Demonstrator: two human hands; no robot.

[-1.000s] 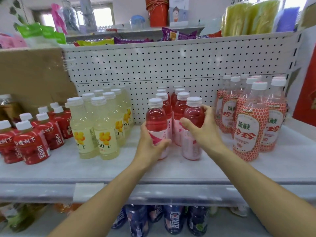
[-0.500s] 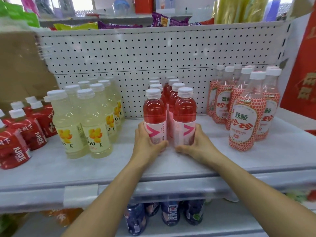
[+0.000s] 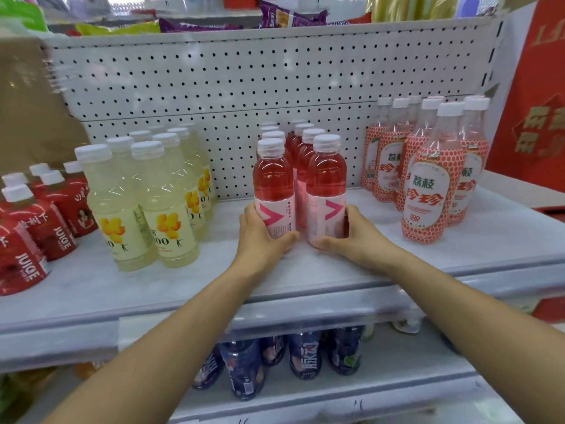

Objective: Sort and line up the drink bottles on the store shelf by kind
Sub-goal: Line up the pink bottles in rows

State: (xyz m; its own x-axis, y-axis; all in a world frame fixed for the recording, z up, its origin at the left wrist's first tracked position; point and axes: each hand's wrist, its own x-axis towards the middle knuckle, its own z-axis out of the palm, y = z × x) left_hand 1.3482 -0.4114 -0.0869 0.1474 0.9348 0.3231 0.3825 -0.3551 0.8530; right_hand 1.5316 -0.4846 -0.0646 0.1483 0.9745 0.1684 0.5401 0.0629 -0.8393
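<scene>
Right hand [image 3: 356,237]: has dropped from mid-label to base of front-R pink bottle [image 3: 326,185] vs 1 s ago; fingers curl round its lower label, thumb across the front.
Left hand [image 3: 261,237]: same low grip as before on front-L pink bottle [image 3: 273,185]; fingers wrapped round the base, thumb in front.
Front pair: upright, side by side, nearly touching, chevron labels facing out, mid shelf [image 3: 382,270].
Pink rows: two files queued behind the front pair, back to the pegboard [image 3: 244,75].
Yellow bottles [image 3: 171,209]: L of pink grp, two files, clear gap between.
Red juice bottles [image 3: 46,221]: far L, beside the yellow ones.
Lychee bottles [image 3: 428,191]: R of pink grp, dotted labels, upright, apart from right hand.
Lower shelf [image 3: 397,390]: dark blue bottles [image 3: 305,356] standing.
Top: snack packs [image 3: 290,18] above pegboard.
</scene>
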